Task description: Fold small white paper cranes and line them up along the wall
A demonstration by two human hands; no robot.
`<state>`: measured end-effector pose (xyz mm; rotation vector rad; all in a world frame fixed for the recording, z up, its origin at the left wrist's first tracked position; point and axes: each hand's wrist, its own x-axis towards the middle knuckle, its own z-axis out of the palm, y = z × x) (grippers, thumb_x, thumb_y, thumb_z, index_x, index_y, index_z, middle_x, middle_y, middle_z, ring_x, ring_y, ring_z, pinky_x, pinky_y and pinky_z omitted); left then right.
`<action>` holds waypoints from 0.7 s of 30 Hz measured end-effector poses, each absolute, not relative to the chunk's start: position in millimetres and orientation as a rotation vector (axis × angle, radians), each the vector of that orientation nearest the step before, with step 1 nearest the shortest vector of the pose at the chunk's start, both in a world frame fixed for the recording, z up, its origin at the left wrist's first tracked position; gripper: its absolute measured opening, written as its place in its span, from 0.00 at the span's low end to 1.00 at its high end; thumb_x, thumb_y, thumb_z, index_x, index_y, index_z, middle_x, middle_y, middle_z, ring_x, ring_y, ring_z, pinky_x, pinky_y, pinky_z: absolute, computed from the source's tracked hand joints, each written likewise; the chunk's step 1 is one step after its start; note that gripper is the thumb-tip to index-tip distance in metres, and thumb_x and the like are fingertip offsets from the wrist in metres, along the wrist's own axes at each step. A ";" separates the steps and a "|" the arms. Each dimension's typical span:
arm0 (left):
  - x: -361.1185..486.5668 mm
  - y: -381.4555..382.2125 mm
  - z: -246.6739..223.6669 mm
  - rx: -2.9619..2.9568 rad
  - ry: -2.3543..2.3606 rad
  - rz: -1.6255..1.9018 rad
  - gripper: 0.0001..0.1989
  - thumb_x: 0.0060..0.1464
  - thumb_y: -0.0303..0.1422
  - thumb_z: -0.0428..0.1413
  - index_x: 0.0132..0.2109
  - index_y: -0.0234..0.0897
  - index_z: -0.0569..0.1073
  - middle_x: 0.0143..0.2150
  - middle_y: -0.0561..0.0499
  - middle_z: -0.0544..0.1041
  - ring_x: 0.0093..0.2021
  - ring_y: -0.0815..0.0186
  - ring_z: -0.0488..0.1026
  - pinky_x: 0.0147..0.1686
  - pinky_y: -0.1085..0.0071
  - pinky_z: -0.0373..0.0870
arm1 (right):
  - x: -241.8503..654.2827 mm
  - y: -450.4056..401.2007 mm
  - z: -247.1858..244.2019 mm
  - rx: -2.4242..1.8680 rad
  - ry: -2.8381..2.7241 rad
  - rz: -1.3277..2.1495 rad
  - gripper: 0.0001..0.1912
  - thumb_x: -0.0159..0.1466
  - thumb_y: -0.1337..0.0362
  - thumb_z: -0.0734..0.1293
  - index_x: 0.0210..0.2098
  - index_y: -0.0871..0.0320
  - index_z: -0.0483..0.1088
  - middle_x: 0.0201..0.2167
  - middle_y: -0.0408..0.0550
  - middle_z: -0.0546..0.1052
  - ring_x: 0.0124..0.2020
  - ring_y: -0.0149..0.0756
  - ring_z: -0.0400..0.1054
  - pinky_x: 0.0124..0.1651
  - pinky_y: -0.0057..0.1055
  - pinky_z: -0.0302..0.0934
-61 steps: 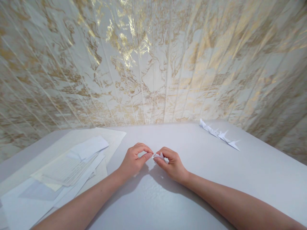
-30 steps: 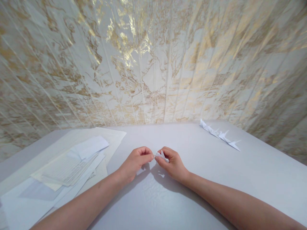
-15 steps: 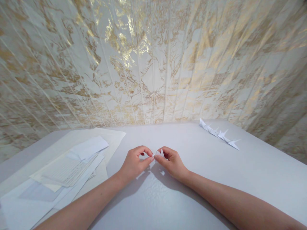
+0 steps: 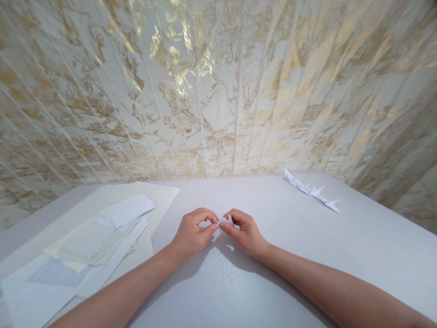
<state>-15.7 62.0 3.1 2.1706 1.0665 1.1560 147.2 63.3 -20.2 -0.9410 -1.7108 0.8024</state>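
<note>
A small folded white paper crane point(image 4: 230, 219) is between my two hands, low over the middle of the table, partly covered by fingers. My right hand point(image 4: 243, 230) grips its body between thumb and fingers, and pointed paper tips stick up past the thumb. With thumb and forefinger pinched together, my left hand point(image 4: 198, 230) holds the crane's left end. At the back right, several finished white paper cranes point(image 4: 318, 194) stand in a slanting row, apart from my hands.
Stacked loose papers point(image 4: 92, 241), some printed with text, lie on larger cream sheets point(image 4: 164, 197) at the left. The white table point(image 4: 218, 291) ends at the back against a white and gold patterned curtain point(image 4: 218, 114).
My left thumb and forefinger have closed more tightly at the crane's left end. My right hand keeps its grip, almost unmoved.
</note>
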 end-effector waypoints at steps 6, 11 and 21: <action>-15.1 62.9 4.3 1.897 1.023 1.094 0.06 0.46 0.31 0.54 0.24 0.35 0.68 0.25 0.52 0.71 0.29 0.67 0.67 0.32 0.72 0.64 | 146.3 63.0 -21.1 -0.952 -1.655 0.971 0.09 0.54 0.60 0.64 0.24 0.60 0.64 0.20 0.40 0.62 0.23 0.27 0.54 0.26 0.26 0.51; -15.0 62.3 3.5 1.650 0.996 1.077 0.05 0.43 0.30 0.56 0.25 0.36 0.66 0.24 0.55 0.68 0.26 0.71 0.64 0.27 0.74 0.60 | 145.0 64.3 -23.3 -0.904 -1.552 1.156 0.11 0.52 0.59 0.66 0.26 0.59 0.62 0.18 0.38 0.61 0.21 0.26 0.51 0.24 0.25 0.48; -13.8 65.1 2.3 1.544 1.070 0.963 0.06 0.42 0.33 0.56 0.28 0.33 0.70 0.25 0.54 0.68 0.25 0.71 0.62 0.27 0.74 0.58 | 146.6 65.9 -25.0 -0.937 -1.584 1.066 0.10 0.51 0.60 0.68 0.26 0.59 0.64 0.18 0.36 0.59 0.22 0.26 0.51 0.26 0.26 0.48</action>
